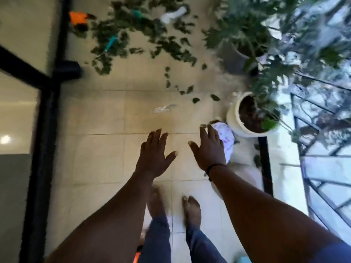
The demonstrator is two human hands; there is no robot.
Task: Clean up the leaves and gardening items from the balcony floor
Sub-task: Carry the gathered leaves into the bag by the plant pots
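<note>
Tiles of pale beige cover the balcony floor (106, 114), which is seen from above. Along the left side a black door frame (42, 130) is seen, and on the right a black metal railing (321, 168) is seen. Big green potted plants (252, 31) are stood at the top right, one of them in a grey pot (232, 57). A round cream plant pot (235, 118) with dark soil is stood nearer, just beside the railing.

Dark green cut leaves (136, 35) are spread in a big heap over the far floor, and a few more are trailed down toward the cream pot. Among the leaves, an orange and black item (78, 19), a teal-handled tool (112, 42) and a white object (173, 15) are seen, but they are too blurred to be told apart well. A small clear scrap (163, 109) is lying on the tiles in the middle.

Two bare arms are held out over the floor. The left hand (154, 154) is spread flat, its fingers loose and nothing is held. The right hand (209, 149) is spread too, with nothing gripped, and it is partly in front of a white cloth with purple spots (227, 139) by the cream pot. Two bare feet (191, 209) are seen below on the tiles.
</note>
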